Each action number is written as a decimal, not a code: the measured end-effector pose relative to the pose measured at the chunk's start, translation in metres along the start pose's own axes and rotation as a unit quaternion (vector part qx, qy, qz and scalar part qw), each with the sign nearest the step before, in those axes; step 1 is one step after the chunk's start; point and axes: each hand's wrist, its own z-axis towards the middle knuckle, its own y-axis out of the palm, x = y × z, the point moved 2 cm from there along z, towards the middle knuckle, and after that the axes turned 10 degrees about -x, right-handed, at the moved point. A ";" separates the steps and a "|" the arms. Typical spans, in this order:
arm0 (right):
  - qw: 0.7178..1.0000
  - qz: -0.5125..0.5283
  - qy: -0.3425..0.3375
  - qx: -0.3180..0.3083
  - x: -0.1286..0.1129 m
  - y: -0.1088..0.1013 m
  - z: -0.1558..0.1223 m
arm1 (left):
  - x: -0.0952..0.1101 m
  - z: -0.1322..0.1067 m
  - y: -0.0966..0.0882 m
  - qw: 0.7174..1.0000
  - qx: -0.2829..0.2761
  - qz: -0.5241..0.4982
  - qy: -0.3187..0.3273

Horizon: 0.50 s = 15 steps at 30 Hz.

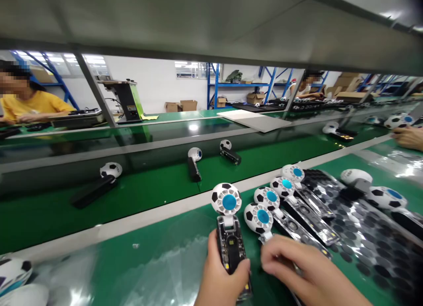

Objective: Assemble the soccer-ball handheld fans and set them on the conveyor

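This is a factory floor laid out as an assembly line: long green conveyor belts (pixel 109 213) carry black-and-white football-patterned handheld gadgets (pixel 110 170). Blue steel shelving racks (pixel 238 84) and brown cardboard boxes (pixel 254 97) stand along the far white wall (pixel 155 86).

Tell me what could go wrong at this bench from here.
The left hand wraps a soccer-ball handheld fan whose open body shows a circuit board, so fingers could press on or soil it. The right hand sits close over the next fan in a tightly packed row, so a knock might scratch the clear casings. The sheet of round black pads lies against that row and could drag fans if shifted.
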 end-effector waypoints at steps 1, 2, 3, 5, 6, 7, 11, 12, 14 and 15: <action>1.000 0.012 0.016 0.015 -0.003 -0.001 0.012 | 0.000 0.000 0.000 1.000 0.002 0.007 0.001; 0.999 0.021 0.025 0.026 -0.006 0.000 0.022 | 0.002 -0.001 0.001 1.000 0.001 0.012 0.001; 0.999 0.022 0.027 0.032 -0.008 0.001 0.030 | 0.004 -0.001 0.001 1.000 -0.003 0.013 0.001; 0.999 0.012 0.022 0.030 -0.011 0.005 0.040 | 0.011 -0.003 0.003 1.000 -0.009 0.014 -0.005; 0.999 -0.001 0.020 0.028 -0.012 0.008 0.042 | 0.014 -0.004 0.003 1.000 -0.007 0.016 -0.012; 0.999 -0.015 0.018 0.026 -0.012 0.010 0.043 | 0.017 -0.004 0.003 1.000 -0.004 0.020 -0.020; 0.998 -0.061 0.011 0.024 -0.012 0.013 0.041 | 0.026 -0.007 0.004 0.998 0.012 0.037 -0.044; 0.998 -0.064 0.011 0.026 -0.012 0.012 0.040 | 0.027 -0.007 0.004 0.998 0.014 0.035 -0.046; 0.997 -0.066 0.008 0.025 -0.012 0.012 0.041 | 0.028 -0.008 0.004 0.998 0.015 0.026 -0.046; 0.998 -0.067 0.005 0.023 -0.012 0.012 0.042 | 0.028 -0.007 0.005 0.999 0.014 0.019 -0.044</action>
